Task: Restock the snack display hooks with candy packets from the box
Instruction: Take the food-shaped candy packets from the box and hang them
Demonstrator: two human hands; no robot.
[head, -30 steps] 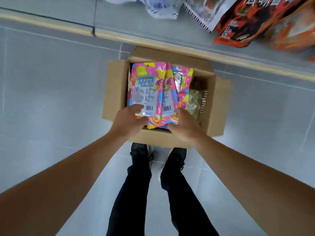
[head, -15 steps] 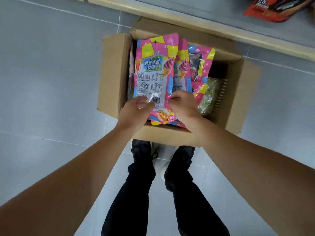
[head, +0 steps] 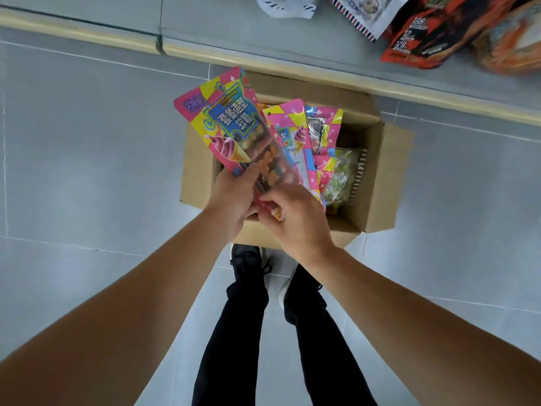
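Open cardboard box (head: 377,183) on grey tiled floor (head: 87,171), flush against the shelf base, holding more pink candy packets (head: 298,148) upright and a clear bag of green sweets (head: 341,174). Above its left half, tilted left, a pink-and-yellow ice-cream candy packet (head: 231,127), gripped at the lower end by left hand (head: 234,197) and pinched there by right hand (head: 295,221). Hanging snack bags (head: 424,30) along the top edge.

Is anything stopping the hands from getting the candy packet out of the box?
Nothing visible does. The left hand and right hand already hold the candy packet raised above the open box, with no flap over it.
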